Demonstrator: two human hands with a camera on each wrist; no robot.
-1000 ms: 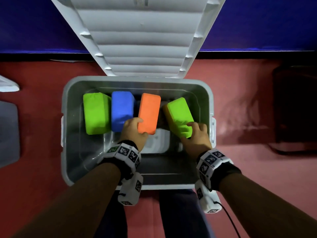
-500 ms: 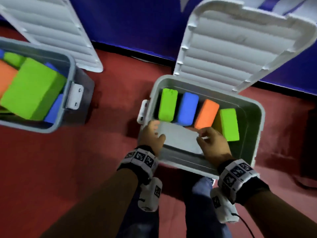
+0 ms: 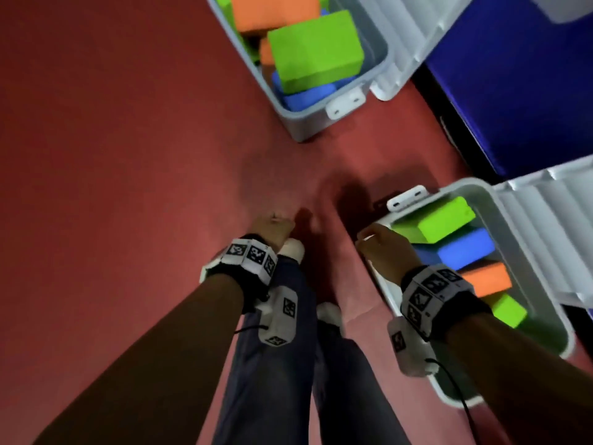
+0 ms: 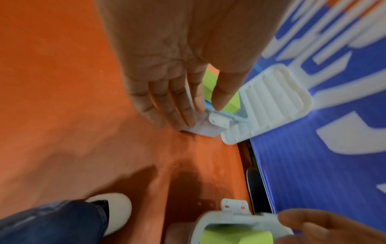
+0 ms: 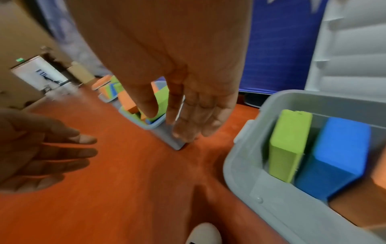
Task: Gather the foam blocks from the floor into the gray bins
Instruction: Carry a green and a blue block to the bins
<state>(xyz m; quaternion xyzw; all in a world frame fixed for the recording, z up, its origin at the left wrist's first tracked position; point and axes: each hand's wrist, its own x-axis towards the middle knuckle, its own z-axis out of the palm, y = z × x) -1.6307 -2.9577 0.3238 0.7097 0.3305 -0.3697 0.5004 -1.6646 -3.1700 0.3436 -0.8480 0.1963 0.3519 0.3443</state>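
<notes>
A: Foam blocks [image 3: 316, 49] lay in both gray bins [image 3: 378, 64]; left hand [image 3: 272, 226] and right hand [image 3: 382, 248] hung empty, fingers [image 5: 188, 118] loosely apart.
B: Foam judged light, squashy; best gripped across broad faces

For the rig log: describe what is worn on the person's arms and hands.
Both forearms are bare, no sleeves or gloves. Each wrist carries a black band topped with white blocks printed with black square markers. A white camera pod hangs under each wrist; thin black cables trail from them.

Two bins on floor [image 3: 112, 155]: far bin [image 3: 380, 64] ahead, heaped with blocks; near bin [image 3: 542, 258] right, four blocks [image 3: 465, 248] in row
</notes>
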